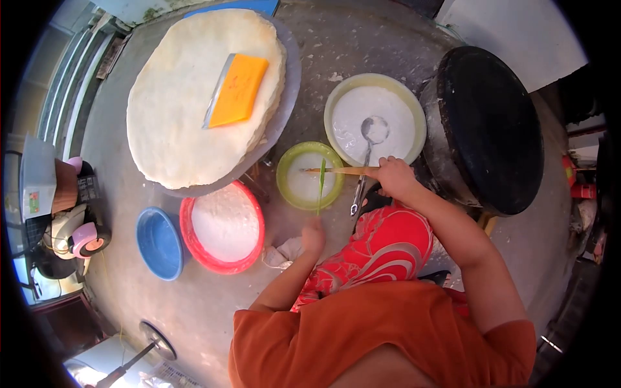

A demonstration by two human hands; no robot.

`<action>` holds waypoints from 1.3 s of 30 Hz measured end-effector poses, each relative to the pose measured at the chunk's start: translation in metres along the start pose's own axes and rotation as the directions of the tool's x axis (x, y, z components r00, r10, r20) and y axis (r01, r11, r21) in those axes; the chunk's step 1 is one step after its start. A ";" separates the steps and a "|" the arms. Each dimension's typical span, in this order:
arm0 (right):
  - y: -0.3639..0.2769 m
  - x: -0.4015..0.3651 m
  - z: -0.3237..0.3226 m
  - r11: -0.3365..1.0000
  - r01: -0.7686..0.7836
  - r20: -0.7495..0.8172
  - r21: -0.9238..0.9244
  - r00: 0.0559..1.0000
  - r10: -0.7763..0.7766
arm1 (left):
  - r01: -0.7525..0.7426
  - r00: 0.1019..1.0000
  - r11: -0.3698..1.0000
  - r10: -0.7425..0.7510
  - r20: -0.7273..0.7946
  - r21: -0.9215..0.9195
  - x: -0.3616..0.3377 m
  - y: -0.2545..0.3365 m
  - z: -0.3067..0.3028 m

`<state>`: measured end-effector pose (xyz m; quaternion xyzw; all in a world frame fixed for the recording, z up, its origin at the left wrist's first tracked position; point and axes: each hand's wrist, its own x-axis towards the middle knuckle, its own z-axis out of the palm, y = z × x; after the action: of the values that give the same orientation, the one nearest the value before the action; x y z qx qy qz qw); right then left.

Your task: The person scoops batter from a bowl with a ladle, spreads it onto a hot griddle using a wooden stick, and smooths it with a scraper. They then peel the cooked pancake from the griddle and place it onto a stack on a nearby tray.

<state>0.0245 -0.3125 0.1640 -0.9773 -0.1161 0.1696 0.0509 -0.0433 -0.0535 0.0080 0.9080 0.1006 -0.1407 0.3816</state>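
Right hand [396,177] closed around a tan flat tool [356,171], its tip over the green bowl [282,179] ahead of the left hand [314,237]. Left hand, blurred, apparently pinching a thin green strip [321,187] that crosses the tool. Beyond the right hand, a pale basin [375,80] with metal ladle [361,184].

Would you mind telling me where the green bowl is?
In the head view, near centre, the green bowl sits lower-left of the cream bowl.
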 end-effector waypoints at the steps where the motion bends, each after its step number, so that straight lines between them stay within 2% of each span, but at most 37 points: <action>1: -0.002 -0.001 0.000 1.000 0.005 0.004 0.004 1.000 -0.005 | 0.002 1.000 1.000 -0.002 0.005 -0.006 -0.004 0.000 0.000; 3: -0.003 -0.003 -0.009 1.000 -0.029 0.073 0.013 0.997 0.028 | 0.005 0.999 1.000 -0.004 0.040 -0.019 0.016 -0.009 0.002; 5: 0.001 -0.011 -0.017 0.999 -0.033 0.066 0.005 0.997 0.033 | 0.127 0.988 0.985 -0.136 0.070 0.114 0.029 -0.004 0.001; 7: 0.005 -0.024 -0.032 0.999 -0.042 0.057 -0.002 0.997 0.042 | 0.155 0.984 0.977 -0.166 0.068 0.150 0.034 -0.005 -0.003; 9: 0.011 -0.039 -0.046 0.977 -0.198 0.136 0.082 0.973 0.186 | 0.183 0.977 0.964 -0.199 0.070 0.191 0.035 0.000 -0.007; 10: 0.024 -0.046 -0.036 0.977 -0.173 0.077 0.123 0.983 0.164 | 0.248 0.965 0.946 -0.261 0.036 0.210 0.033 0.008 -0.013; 11: 0.023 -0.048 -0.037 0.977 -0.175 0.080 0.124 0.983 0.166 | 0.312 0.947 0.923 -0.320 -0.001 0.227 0.029 0.016 -0.019; 12: 0.022 -0.050 -0.039 0.963 -0.178 0.158 0.203 0.976 0.148 | 0.309 0.948 0.923 -0.318 0.002 0.230 0.026 0.021 -0.025; 13: 0.020 -0.051 -0.041 0.940 -0.189 0.232 0.283 0.965 0.124 | 0.286 0.955 0.923 -0.298 0.009 0.256 0.023 0.026 -0.032; 17: 0.016 -0.035 -0.016 0.938 -0.164 0.163 0.305 0.980 0.119 | 0.198 0.979 0.951 -0.204 0.003 0.236 0.010 0.035 -0.051; 19: 0.010 -0.022 -0.017 0.969 -0.155 0.112 0.193 0.984 0.135 | 0.161 0.985 0.949 -0.171 0.011 0.272 0.000 0.027 -0.053; 21: 0.004 -0.010 -0.012 0.967 -0.156 0.094 0.202 0.986 0.139 | 0.118 0.991 0.944 -0.130 0.017 0.308 -0.009 0.014 -0.052; 23: 0.006 0.000 0.001 0.965 -0.159 0.077 0.207 0.986 0.146 | -0.065 0.995 0.998 0.065 0.074 -0.004 -0.015 -0.010 -0.036; 24: 0.010 0.006 0.012 0.937 -0.188 0.158 0.294 0.977 0.146 | -0.134 0.988 0.990 0.137 0.077 -0.037 -0.014 -0.024 -0.021; 25: 0.011 0.008 0.015 0.900 -0.223 0.238 0.376 0.961 0.139 | -0.135 0.988 0.990 0.138 0.076 -0.035 -0.014 -0.019 -0.015; 27: 0.014 0.004 0.019 0.864 -0.274 0.270 0.423 0.948 0.168 | 0.005 0.984 0.968 0.040 0.174 -0.252 -0.008 -0.011 -0.004; 28: 0.015 0.001 0.019 0.825 -0.323 0.303 0.465 0.933 0.195 | 0.004 0.983 0.967 0.042 0.177 -0.253 0.003 -0.025 0.008; 30: 0.018 -0.016 0.000 0.859 -0.316 0.272 0.404 0.938 0.217 | 0.123 0.987 0.991 -0.117 0.110 -0.048 0.038 -0.076 0.048; 31: 0.019 -0.028 -0.012 0.889 -0.306 0.240 0.341 0.943 0.233 | 0.118 0.987 0.992 -0.111 0.116 -0.049 0.043 -0.087 0.054; 32: 0.022 -0.038 -0.022 0.886 -0.314 0.237 0.340 0.941 0.242 | 0.053 0.994 0.998 -0.048 0.103 -0.044 0.048 -0.094 0.055; 33: 0.025 -0.050 -0.031 0.889 -0.306 0.162 0.340 0.950 0.265 | -0.013 0.996 0.999 0.017 0.093 -0.038 0.051 -0.100 0.058; 34: 0.029 -0.062 -0.036 0.893 -0.299 0.088 0.337 0.954 0.287 | -0.020 0.995 0.999 0.023 0.102 -0.038 0.050 -0.092 0.053; 36: 0.045 -0.088 -0.033 0.883 -0.306 0.052 0.356 0.950 0.308 | 0.164 0.941 0.985 -0.143 0.307 -0.045 0.037 -0.056 0.030; 37: 0.052 -0.101 -0.032 0.878 -0.299 0.010 0.373 0.948 0.319 | 0.154 0.940 0.987 -0.133 0.315 -0.043 0.034 -0.040 0.025; 39: 0.056 -0.127 -0.030 0.858 -0.327 0.010 0.396 0.936 0.353 | -0.146 0.982 0.978 0.126 0.139 0.146 0.028 -0.005 0.021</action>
<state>-0.0701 -0.4001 0.2249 -0.9571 0.0962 0.1646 0.2181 -0.0222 -0.0624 -0.0187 0.9288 0.0021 -0.1799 0.3241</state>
